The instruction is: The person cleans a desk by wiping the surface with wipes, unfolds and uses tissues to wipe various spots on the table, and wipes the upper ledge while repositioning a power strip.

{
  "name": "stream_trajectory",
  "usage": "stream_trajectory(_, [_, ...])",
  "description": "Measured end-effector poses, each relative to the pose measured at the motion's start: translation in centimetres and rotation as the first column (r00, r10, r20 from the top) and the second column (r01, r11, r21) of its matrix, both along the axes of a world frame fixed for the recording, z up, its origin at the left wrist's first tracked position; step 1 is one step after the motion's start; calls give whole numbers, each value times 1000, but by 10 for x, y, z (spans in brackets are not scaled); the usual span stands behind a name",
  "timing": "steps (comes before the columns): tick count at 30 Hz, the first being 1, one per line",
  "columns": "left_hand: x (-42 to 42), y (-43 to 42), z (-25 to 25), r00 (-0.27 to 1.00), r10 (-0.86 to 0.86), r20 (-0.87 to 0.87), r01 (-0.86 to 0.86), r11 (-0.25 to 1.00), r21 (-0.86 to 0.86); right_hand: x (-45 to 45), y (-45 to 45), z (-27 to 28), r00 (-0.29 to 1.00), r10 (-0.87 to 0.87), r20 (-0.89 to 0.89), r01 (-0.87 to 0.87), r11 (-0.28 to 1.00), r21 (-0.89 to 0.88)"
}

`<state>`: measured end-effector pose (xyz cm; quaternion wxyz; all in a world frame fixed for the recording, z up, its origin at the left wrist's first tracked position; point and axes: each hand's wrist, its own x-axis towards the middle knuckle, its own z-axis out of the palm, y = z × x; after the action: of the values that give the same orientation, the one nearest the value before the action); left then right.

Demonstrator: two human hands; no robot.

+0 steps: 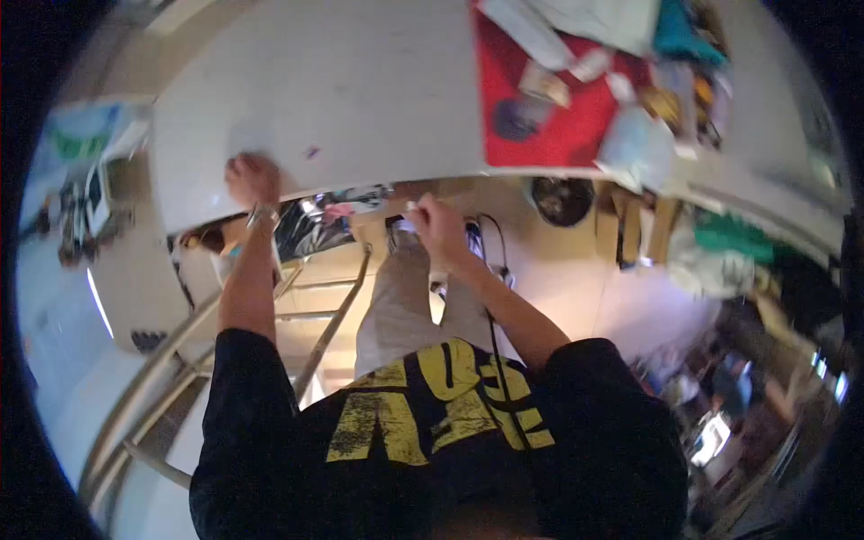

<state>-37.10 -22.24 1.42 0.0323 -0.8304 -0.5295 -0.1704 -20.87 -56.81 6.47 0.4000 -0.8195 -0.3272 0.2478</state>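
My left hand rests on the white tabletop near its front edge, with a band on the wrist. Its fingers are blurred, so their exact pose is unclear. A small dark reddish mark or scrap lies on the tabletop to the right of that hand. My right hand is in front of the table edge, above my legs. Its fingers are closed, and a small whitish thing shows at the fingertips, too blurred to name.
A red cloth with packets and small items covers the table's right part, beside a clear plastic bag. A metal-framed chair stands at lower left. Below the table are a dark round bin and cardboard. A black cable hangs down my front.
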Motion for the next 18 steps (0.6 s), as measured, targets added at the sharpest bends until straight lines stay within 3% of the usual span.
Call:
stream_trajectory(2, [1,-47,19,979,-200,-30,202,973,108,23,-89,0,965,-225,-133,212,972,-104])
stream_trajectory(4, [-14,-64,-16,979,-161,-122,160,987,-17,44,-169,-48,927,-370,55,374,920,-115])
stream_trajectory(5, [-11,-84,-1,981,-195,4,194,975,-111,54,-203,-39,727,-550,-411,556,823,-118])
stream_trajectory(6, [-3,-116,14,969,-206,135,230,953,-197,73,-238,-44,593,-654,-470,651,733,-198])
stream_trajectory(7, [-2,-141,26,943,-203,264,288,895,-340,85,-267,-43,674,-650,-351,715,693,92])
stream_trajectory(8, [-3,-166,33,905,-171,388,352,813,-463,101,-287,-38,507,-767,-393,818,572,-62])
stream_trajectory(9, [-5,-196,38,917,-179,357,333,836,-436,119,-304,-35,326,-854,-406,872,438,-220])
stream_trajectory(11, [-24,-251,33,946,-172,274,269,889,-371,148,-338,-95,300,-880,-369,917,372,-141])
stream_trajectory(12, [-35,-278,31,962,-156,223,227,913,-338,164,-356,-138,260,-781,-568,928,364,-75])
stream_trajectory(14, [-52,-321,47,970,-234,60,231,822,-521,196,-392,-222,120,-480,-869,959,284,-25])
stream_trajectory(15, [-54,-338,63,982,-181,58,182,807,-562,195,-369,-188,245,-675,-696,933,358,-19])
stream_trajectory(17, [-59,-360,90,997,-71,22,67,742,-667,197,-365,-178,235,-724,-649,935,352,-54])
stream_trajectory(18, [-59,-366,101,993,-70,97,117,734,-669,199,-368,-170,226,-754,-617,939,336,-67])
